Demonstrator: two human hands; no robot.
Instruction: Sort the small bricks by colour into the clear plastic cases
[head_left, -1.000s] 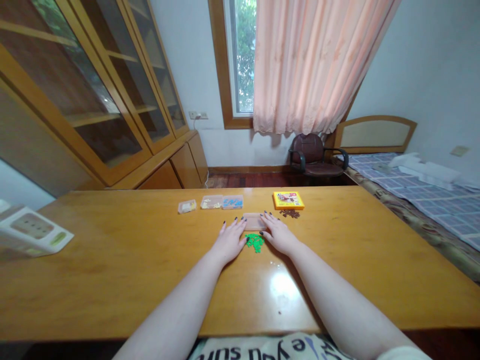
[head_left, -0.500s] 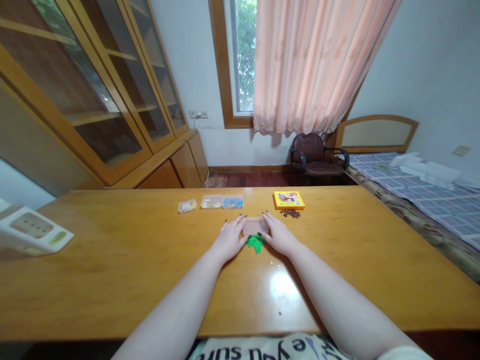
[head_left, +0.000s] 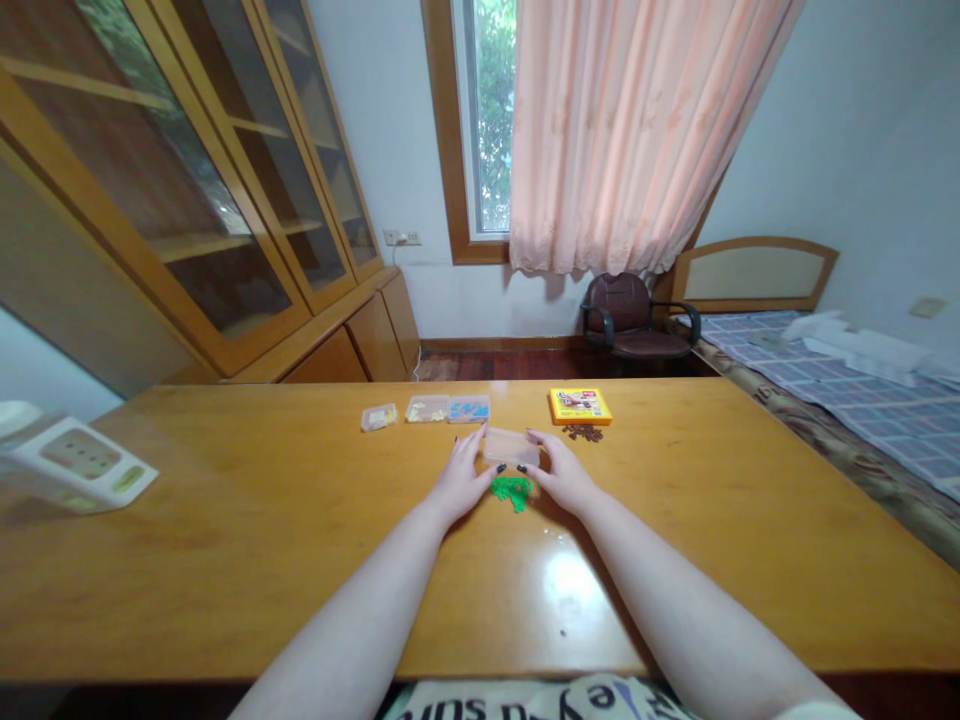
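Note:
Between my two hands is a clear, shallow plastic box [head_left: 512, 447]. My left hand [head_left: 459, 480] grips its left side, thumb at the near edge and fingers along the side. My right hand [head_left: 561, 474] holds the right side in the same way. Just in front of the box, on the near side, lies a small pile of green pieces [head_left: 513, 491] on the wooden table [head_left: 300, 520]. Whether the box touches the tabletop is hard to tell.
Behind my hands stand a small clear box [head_left: 379, 417], a box with pale pieces [head_left: 427, 409] and one with blue pieces [head_left: 469, 409]. A yellow box [head_left: 580, 406] and brown pieces [head_left: 583, 433] lie at the back right. A white power strip [head_left: 82, 466] is at the left.
The clear box between my hands has moved slightly away from the green pile and looks tilted differently. My thumbs have come to its near edge. The view has shifted slightly.

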